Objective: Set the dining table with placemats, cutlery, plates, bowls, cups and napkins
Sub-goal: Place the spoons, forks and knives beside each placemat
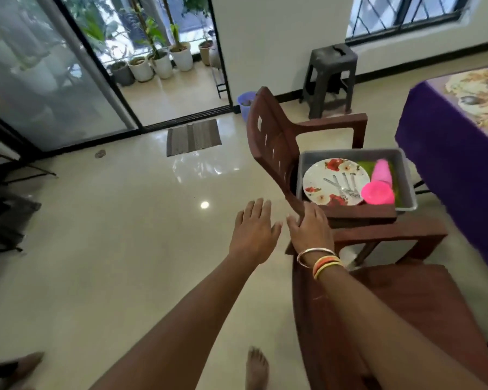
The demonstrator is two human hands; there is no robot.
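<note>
behind chair arm (361, 216): tray (406, 175) edge hidden.

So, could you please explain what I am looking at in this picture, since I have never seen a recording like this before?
There is no machine here. A person wears a camera on the head, looking forward and down, so you see their own two arms reaching out. The left hand is open in the air, holding nothing. The right hand, with bangles at the wrist, lies flat on the armrest of a brown chair. On the chair seat stands a grey tray with a flowered plate, cutlery lying on the plate, a pink bowl and a pink cup. The table, under a purple cloth, is at the right edge.
</note>
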